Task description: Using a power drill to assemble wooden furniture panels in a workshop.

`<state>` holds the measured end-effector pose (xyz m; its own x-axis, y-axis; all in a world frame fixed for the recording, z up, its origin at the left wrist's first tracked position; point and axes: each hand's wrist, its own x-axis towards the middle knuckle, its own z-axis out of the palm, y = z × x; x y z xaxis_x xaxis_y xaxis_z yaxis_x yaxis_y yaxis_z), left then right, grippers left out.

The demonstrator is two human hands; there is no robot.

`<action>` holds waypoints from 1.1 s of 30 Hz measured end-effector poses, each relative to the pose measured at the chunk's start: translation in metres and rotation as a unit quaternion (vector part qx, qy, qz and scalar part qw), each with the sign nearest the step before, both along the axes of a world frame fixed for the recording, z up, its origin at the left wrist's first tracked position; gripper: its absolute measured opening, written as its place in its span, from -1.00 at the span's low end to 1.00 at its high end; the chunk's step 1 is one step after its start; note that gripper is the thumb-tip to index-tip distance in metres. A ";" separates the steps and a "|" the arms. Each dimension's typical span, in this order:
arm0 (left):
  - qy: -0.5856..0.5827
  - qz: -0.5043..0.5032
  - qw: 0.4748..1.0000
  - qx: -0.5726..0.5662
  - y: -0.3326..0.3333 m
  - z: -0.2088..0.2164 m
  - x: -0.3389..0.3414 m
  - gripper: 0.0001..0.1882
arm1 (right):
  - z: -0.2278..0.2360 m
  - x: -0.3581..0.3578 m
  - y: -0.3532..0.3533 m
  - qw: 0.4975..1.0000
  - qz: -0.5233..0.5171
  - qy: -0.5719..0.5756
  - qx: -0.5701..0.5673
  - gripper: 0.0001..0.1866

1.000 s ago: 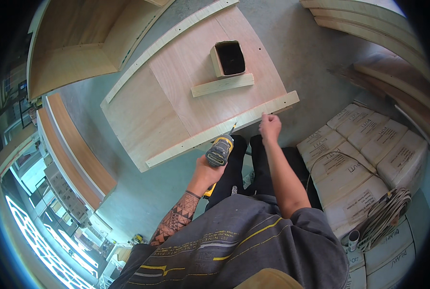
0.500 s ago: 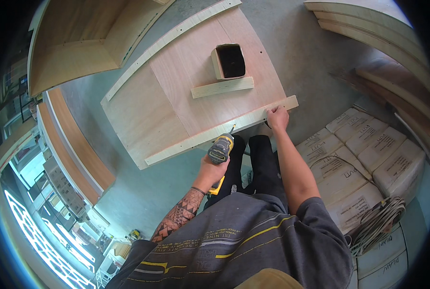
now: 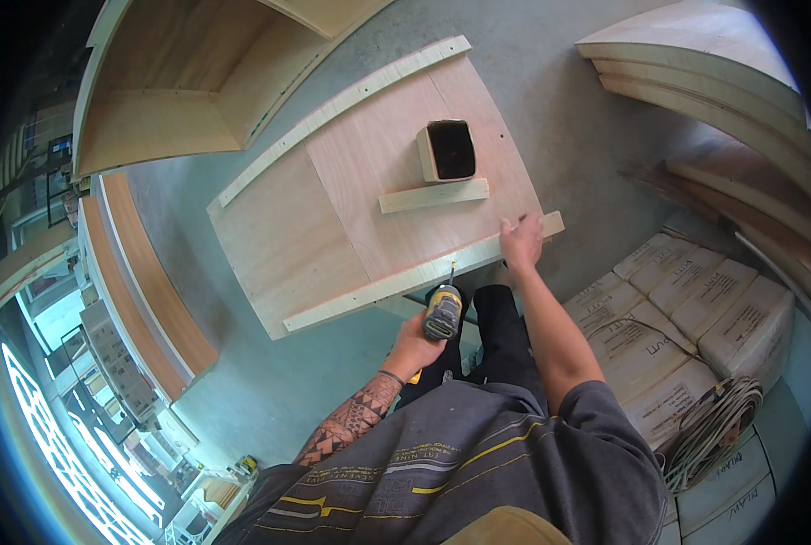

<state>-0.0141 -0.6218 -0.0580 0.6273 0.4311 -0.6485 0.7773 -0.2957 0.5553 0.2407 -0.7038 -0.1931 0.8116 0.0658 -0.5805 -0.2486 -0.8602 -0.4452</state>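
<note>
My left hand (image 3: 415,349) is closed round the handle of a yellow-and-black cordless drill (image 3: 443,313). The drill's bit points away from me, its tip at the near wooden strip (image 3: 396,285) beside a small yellowish spot. That strip lies along the near edge of a large plywood panel (image 3: 269,232). Toward the strip's right end, my right hand (image 3: 522,242) rests across it, its fingers reaching over the far edge. Farther up the panel, an open-topped box (image 3: 431,154) with a dark inside stands behind a short wooden block (image 3: 435,195).
A second strip (image 3: 333,107) runs along the panel's far edge. At upper left stands a large open plywood cabinet (image 3: 165,123). Stacked curved wooden pieces (image 3: 687,77) are at upper right. White wrapped packages (image 3: 646,331) and a coiled cable (image 3: 723,418) lie to my right.
The panel and its contents sit slightly lower in view. My right hand has gone from pinched fingers to lying across the strip. The drill is more upright, its bit still at the strip.
</note>
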 end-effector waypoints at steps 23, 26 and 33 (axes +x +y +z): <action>-0.001 -0.069 0.997 -0.021 0.035 -0.008 0.004 -0.67 | 0.022 -0.024 0.020 0.903 0.304 -0.169 0.253 -0.41; -0.002 -0.064 0.998 -0.019 0.035 -0.008 -0.004 -0.64 | 0.058 -0.008 0.078 0.942 0.195 -0.206 0.179 -0.37; 0.041 -0.157 0.987 0.003 0.016 0.003 0.024 -0.58 | -0.039 0.043 0.116 0.978 -0.109 -0.151 0.090 -0.43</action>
